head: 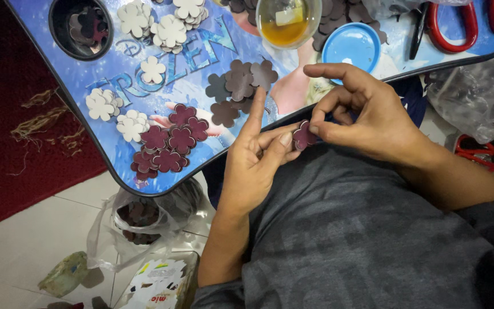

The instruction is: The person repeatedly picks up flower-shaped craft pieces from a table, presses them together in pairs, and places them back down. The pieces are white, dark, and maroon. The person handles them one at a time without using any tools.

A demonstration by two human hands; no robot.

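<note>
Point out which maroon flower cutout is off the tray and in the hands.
The single maroon flower cutout pinched between the left hand and right hand, just off the tray's edge. The other maroon flowers lie piled on the tray.

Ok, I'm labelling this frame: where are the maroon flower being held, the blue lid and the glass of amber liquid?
maroon flower (303, 136), head view, its face
blue lid (351, 46), head view, centre
glass of amber liquid (285, 31), head view, the liquid

Red scissors (450, 26) cut off above

A clear plastic bag (138, 220) lies on the floor; below it, a white printed carton (158, 283).
</note>
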